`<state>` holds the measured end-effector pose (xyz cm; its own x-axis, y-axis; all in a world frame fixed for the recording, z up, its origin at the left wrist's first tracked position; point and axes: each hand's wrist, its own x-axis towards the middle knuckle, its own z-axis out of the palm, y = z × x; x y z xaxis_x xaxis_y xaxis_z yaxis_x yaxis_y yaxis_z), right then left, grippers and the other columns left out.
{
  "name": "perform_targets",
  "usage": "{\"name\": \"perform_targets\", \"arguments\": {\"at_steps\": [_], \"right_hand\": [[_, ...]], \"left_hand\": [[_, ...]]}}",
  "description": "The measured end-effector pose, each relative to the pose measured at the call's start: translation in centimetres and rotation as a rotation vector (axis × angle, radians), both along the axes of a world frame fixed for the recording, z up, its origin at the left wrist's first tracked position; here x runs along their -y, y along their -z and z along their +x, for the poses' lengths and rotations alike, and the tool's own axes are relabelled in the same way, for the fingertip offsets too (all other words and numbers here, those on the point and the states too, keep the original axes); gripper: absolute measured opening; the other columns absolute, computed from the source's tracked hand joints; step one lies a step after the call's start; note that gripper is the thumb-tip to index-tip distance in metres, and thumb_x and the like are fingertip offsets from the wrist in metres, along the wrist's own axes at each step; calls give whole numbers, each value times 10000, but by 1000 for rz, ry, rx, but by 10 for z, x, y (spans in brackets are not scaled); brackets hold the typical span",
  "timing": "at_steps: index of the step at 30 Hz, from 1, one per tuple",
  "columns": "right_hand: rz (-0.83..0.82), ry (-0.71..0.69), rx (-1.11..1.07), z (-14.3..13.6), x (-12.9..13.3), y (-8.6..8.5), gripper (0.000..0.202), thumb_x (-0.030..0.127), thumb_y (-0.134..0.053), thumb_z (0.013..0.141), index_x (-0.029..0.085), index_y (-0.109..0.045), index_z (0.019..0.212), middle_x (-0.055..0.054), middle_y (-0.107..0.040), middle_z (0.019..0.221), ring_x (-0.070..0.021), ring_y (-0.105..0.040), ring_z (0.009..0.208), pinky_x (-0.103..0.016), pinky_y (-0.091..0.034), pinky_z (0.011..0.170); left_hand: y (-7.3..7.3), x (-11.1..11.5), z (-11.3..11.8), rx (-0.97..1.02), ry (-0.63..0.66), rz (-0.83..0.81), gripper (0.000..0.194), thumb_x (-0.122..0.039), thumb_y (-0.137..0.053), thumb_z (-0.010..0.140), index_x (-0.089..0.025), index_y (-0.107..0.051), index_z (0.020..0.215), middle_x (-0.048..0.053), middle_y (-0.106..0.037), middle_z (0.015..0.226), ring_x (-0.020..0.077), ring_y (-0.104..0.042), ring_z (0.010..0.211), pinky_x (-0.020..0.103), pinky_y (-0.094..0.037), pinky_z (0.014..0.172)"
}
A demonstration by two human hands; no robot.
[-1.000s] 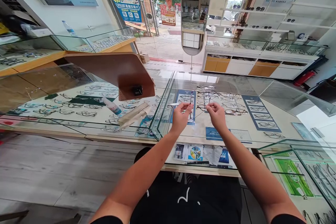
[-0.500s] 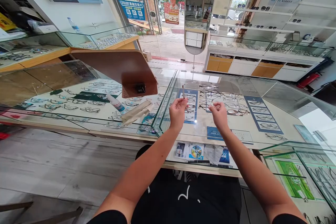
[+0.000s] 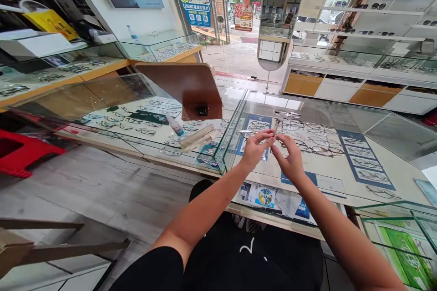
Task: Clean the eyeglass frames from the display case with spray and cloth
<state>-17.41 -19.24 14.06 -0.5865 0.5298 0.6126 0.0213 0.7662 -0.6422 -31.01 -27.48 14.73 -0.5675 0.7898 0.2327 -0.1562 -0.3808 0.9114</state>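
Observation:
Over the glass-topped display counter (image 3: 307, 177), my two hands meet at the fingertips. My left hand (image 3: 256, 149) is closed in a pinch on a thin-framed pair of eyeglasses (image 3: 276, 127), one slim part of which sticks up above the fingers. My right hand (image 3: 289, 154) pinches at the same eyeglasses from the right, thumb and forefinger against them. Fingers cover much of the frame, and it blends with the glasses behind. Beneath the glass lie rows of spectacles (image 3: 324, 150) and a blue card with several frames (image 3: 367, 161).
Left of my hands stand a brown-backed tilted board (image 3: 184, 84), a small bottle (image 3: 175, 125) and a folded tan cloth or paper (image 3: 198, 138). A raised glass edge (image 3: 234, 132) divides the counter. A red stool (image 3: 23, 152) is on the floor at left.
My right hand has moved in to meet my left at the eyeglasses; they were apart before. The eyeglasses sit lower now. My view has swung to the left.

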Motion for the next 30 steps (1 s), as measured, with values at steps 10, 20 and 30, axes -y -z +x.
{"name": "perform_targets", "arguments": {"at_steps": [10,20,30], "right_hand": [[-172,-54,-46,2,-3,1,341,520,-705,995,257,-754,1206,-117,-815,1236,-303,-762,1091,-513,-630,967],[-188,30,-44,5,1,-3,280,454,-690,971,254,-794,1137,-121,-841,1230,-328,-776,1072,-536,-615,941],[-183,17,1,5,-1,0,254,438,-677,951,236,-778,1067,-122,-842,1178,-310,-774,1025,-497,-605,930]], "left_hand": [[-3,5,1,-105,68,34,342,-548,-896,832,-219,-855,918,150,-767,1348,346,-676,1373,493,-609,1070],[-39,104,-54,-574,-675,-36,298,-425,-621,1073,-263,-688,1314,118,-669,1519,307,-610,1449,448,-488,1206],[30,155,-228,-426,-1051,-531,565,-232,-757,907,-189,-473,1394,191,-659,1437,283,-679,1267,396,-506,1102]]}}
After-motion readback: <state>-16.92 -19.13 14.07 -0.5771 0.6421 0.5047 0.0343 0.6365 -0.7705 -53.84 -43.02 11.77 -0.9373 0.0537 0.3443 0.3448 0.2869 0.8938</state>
